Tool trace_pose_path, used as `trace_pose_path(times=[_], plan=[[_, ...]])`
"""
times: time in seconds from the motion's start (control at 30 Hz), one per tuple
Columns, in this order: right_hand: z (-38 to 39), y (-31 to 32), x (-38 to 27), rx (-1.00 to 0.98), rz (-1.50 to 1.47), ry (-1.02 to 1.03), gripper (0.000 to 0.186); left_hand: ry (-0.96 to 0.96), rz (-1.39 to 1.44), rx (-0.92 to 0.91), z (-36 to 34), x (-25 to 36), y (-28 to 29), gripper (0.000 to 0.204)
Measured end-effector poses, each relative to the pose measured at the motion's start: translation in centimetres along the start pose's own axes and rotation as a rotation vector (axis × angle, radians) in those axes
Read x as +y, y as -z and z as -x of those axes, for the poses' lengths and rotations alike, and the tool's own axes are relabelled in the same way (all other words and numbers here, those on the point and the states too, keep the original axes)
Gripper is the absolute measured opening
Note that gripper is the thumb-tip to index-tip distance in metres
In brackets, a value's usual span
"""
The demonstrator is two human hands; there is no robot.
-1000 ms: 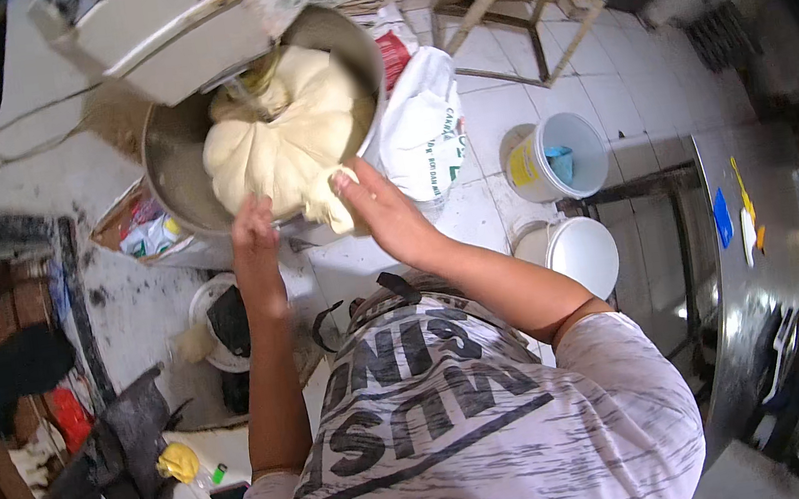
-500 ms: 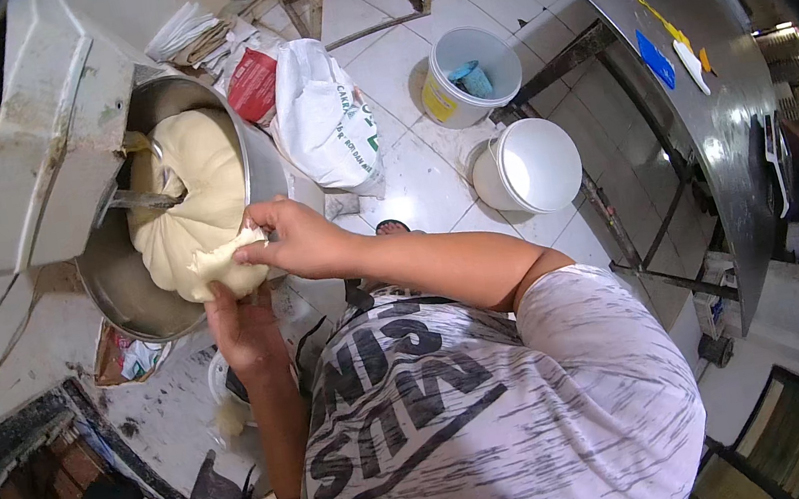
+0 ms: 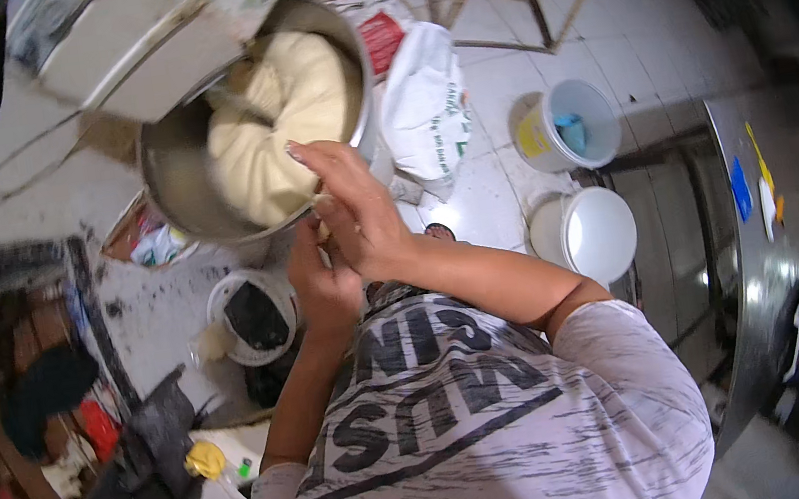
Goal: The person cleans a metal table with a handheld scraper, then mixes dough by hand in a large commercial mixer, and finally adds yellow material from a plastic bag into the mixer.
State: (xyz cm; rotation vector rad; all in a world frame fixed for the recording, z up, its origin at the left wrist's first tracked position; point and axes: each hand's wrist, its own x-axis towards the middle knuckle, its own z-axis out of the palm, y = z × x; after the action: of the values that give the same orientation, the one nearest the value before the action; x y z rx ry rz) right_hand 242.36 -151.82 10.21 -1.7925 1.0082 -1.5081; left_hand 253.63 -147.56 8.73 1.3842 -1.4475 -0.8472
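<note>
Fingers (image 3: 330,178) of my right hand (image 3: 371,223) stretch toward 11 o'clock, those of my left hand (image 3: 324,288) curl close below; I cannot tell whether either set is clamped on anything. Dough (image 3: 298,91) sits in the metal bowl (image 3: 174,183) at 11 o'clock from my hands, with a metal hook (image 3: 239,104) running into it from 10. I judge it soft and stretchy, so I'd work it with 2 hands, drawing toward 5, gently enough not to tear it raggedly, fingertips well clear of that hook.
</note>
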Motion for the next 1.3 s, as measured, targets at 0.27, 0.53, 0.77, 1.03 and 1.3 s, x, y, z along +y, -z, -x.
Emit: trace_pose_path(times=[0.27,0.53,0.77,1.03,1.3], plan=[[1.7,-2.0,0.5,-0.583,0.125,-0.231,0.028,0.128,-0.142,0.141,-0.2,-0.9,5.8,0.017],[0.1,-2.5,-0.7,-0.168,-0.814,-0.923,0.027,0.428,0.749,0.068,2.0,-2.4,3.4,0.049],[-0.1,-1.0,0.8,-0.267,-0.532,-0.812,0.017,0.374,0.673,0.184,0.8,-0.4,2.4,0.031],[0.0,0.5,2.3,-0.165,-0.751,-0.93,0.021,0.34,0.774,0.117,-0.4,0.4,3.1,0.04],[-1.4,0.0,0.1,-0.043,-0.291,-0.479,0.02,0.695,0.986,0.073,-3.6,-3.1,3.7,0.092]])
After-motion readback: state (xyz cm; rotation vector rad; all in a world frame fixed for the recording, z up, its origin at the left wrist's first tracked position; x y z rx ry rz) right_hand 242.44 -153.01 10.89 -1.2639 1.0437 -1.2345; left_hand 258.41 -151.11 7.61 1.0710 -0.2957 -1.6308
